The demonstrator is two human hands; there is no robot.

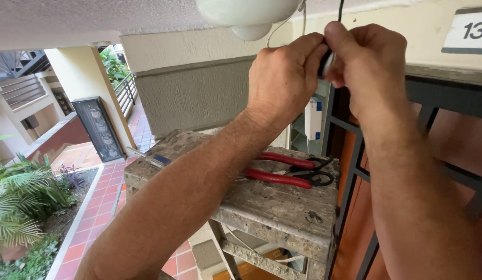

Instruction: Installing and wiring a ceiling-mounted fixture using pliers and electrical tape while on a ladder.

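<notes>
A thin black cable (340, 9) hangs down from the ceiling at the top of the view, just right of a round white glass ceiling lamp (247, 14), and its lower end disappears between the two hands, where a short dark and pale piece (326, 63) shows in the gap between the fingers; what that piece is cannot be told. The left hand (285, 78) is closed, its thumb and fingertips pinched on this piece from the left. The right hand (373, 62) is closed too, its fingers curled over and gripping the same piece from the right, so that both hands touch each other high up near the lamp. Below the forearms stands the worn, paint-spattered wooden top step of a ladder (272, 207). On it lie red-handled pliers (290, 171) with their handles spread, and near the left edge a small flat metal tool (147, 155). Behind the hands a white plastic box (313, 118) sits on the wall, beside a dark metal door grille (432, 109). Far below to the left are terracotta floor tiles (93, 212) and green palm-like plants (20, 202).
</notes>
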